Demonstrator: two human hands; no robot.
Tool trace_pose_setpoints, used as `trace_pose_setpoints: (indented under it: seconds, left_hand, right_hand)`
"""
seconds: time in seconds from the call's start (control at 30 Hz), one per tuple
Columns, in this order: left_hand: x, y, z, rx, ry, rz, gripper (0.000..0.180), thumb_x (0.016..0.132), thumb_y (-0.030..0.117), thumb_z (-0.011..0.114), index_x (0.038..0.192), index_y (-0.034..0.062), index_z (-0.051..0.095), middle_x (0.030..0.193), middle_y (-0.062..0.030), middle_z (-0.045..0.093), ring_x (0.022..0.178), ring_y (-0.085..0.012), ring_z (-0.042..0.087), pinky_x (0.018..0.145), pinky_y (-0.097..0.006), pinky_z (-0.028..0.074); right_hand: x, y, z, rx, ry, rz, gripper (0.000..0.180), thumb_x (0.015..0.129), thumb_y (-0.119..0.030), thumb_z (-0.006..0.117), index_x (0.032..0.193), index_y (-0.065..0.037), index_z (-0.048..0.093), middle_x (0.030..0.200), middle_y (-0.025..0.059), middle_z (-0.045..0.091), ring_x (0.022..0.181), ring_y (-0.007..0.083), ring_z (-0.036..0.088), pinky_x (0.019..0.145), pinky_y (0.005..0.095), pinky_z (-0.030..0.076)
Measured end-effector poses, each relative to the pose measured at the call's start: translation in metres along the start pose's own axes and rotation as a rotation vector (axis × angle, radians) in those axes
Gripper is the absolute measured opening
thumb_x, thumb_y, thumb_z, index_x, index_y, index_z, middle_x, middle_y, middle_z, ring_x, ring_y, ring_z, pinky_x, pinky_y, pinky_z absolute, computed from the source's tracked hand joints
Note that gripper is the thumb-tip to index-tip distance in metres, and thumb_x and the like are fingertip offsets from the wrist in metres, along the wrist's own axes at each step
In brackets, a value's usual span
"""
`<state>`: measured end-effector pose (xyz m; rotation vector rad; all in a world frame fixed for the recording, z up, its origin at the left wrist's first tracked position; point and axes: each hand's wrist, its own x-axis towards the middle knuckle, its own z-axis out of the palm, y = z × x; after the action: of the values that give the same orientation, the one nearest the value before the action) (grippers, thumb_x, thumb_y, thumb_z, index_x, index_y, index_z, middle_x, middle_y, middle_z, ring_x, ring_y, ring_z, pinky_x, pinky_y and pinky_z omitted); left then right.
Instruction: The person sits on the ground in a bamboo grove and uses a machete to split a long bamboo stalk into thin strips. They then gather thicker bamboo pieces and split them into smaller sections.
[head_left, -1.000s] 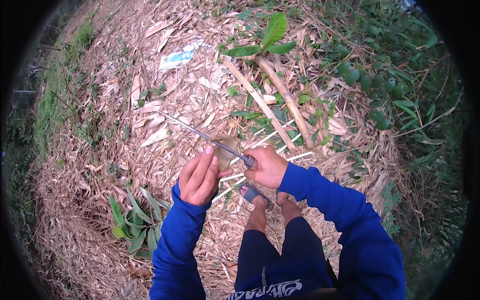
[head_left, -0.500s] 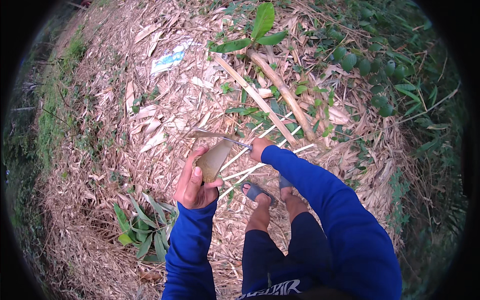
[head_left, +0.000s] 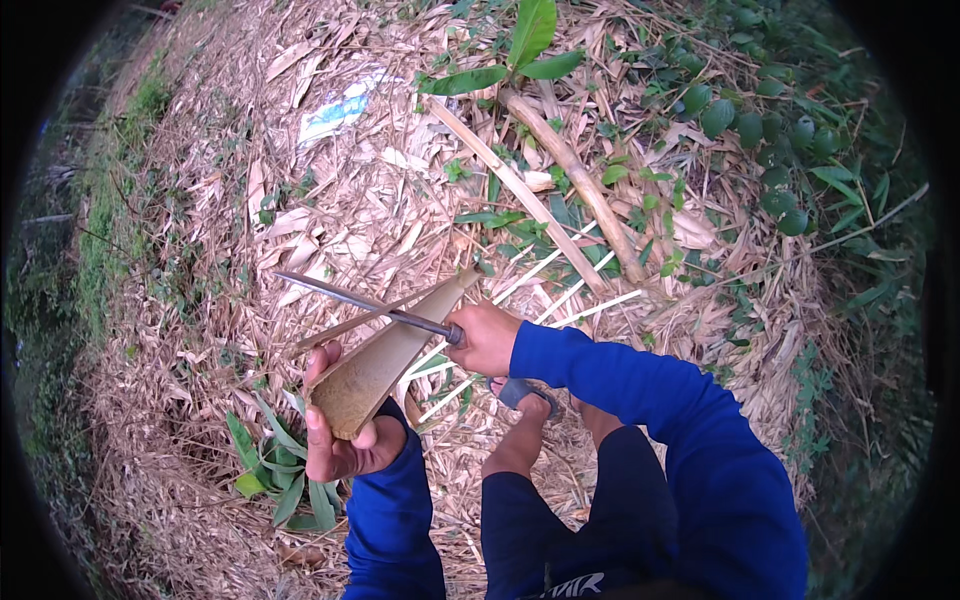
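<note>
My left hand grips the wide near end of a pale, hollowed piece of split bamboo, with fingers under and along its sides. The piece narrows toward its far tip, and a thin brown strip shows along its left side. My right hand is closed round the metal handle of a long knife. Its blade points left and crosses over the bamboo near the middle; whether it touches, I cannot tell.
Dry leaves and husks cover the ground. Beyond my hands lie a flat bamboo slat, a thick stick, and several thin pale strips. Green leaves lie at left; a blue-and-white wrapper lies farther off. My sandalled foot stands below.
My left hand has moved left and toward me with the bamboo. The knife has shifted from its far tip to cross its middle, and my right hand has come left and nearer.
</note>
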<state>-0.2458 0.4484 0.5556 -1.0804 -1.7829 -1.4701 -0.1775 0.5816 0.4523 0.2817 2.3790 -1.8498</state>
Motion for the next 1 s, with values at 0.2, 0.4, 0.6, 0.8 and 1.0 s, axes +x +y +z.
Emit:
trace_pose_setpoints:
  seconds: [0.2, 0.4, 0.6, 0.8, 1.0]
  left_hand:
    - [-0.007, -0.018, -0.008, -0.262, 0.045, 0.133, 0.041, 0.099, 0.04, 0.041, 0.121, 0.0064, 0.035, 0.108, -0.0373, 0.055, 0.094, -0.0403, 0.063, 0.082, -0.046, 0.058]
    - [0.009, -0.036, -0.03, -0.064, 0.11, 0.083, 0.041, 0.099, 0.036, 0.042, 0.121, 0.0028, 0.035, 0.107, -0.0395, 0.053, 0.095, -0.0422, 0.063, 0.082, -0.046, 0.058]
    - [0.012, -0.033, -0.025, -0.057, 0.158, 0.073, 0.035, 0.099, 0.026, 0.045, 0.118, -0.0016, 0.036, 0.104, -0.0428, 0.054, 0.095, -0.0449, 0.063, 0.084, -0.05, 0.057]
    - [0.008, -0.017, -0.01, -0.069, 0.001, 0.105, 0.036, 0.098, 0.026, 0.047, 0.119, -0.0022, 0.036, 0.104, -0.0426, 0.054, 0.096, -0.0453, 0.063, 0.085, -0.051, 0.057]
    - [0.015, -0.029, -0.004, -0.003, 0.117, 0.15, 0.038, 0.099, 0.03, 0.046, 0.119, -0.0013, 0.037, 0.105, -0.0357, 0.056, 0.097, -0.0447, 0.063, 0.083, -0.049, 0.058]
  right_hand:
    - [0.054, 0.291, 0.056, -0.259, -0.042, 0.351, 0.026, 0.074, -0.021, 0.064, 0.082, 0.002, 0.069, 0.079, 0.0247, 0.066, 0.076, 0.034, 0.068, 0.072, 0.0433, 0.054]
    - [0.073, 0.238, 0.064, -0.314, -0.069, 0.48, 0.034, 0.073, -0.024, 0.067, 0.093, 0.003, 0.068, 0.095, 0.0247, 0.067, 0.09, 0.0371, 0.066, 0.081, 0.042, 0.054]
    - [0.065, 0.206, 0.061, -0.444, -0.052, 0.514, 0.028, 0.077, -0.016, 0.061, 0.096, 0.003, 0.067, 0.096, 0.024, 0.067, 0.091, 0.0356, 0.067, 0.082, 0.0424, 0.054]
    - [0.11, 0.248, -0.003, -0.849, -0.022, 0.133, 0.022, 0.078, -0.016, 0.059, 0.093, -0.003, 0.069, 0.091, 0.02, 0.069, 0.086, 0.0332, 0.069, 0.073, 0.0425, 0.056]
    - [0.089, 0.227, 0.048, -0.359, -0.115, 0.264, 0.024, 0.066, -0.019, 0.066, 0.078, 0.001, 0.067, 0.073, 0.0228, 0.065, 0.071, 0.0367, 0.066, 0.071, 0.0434, 0.053]
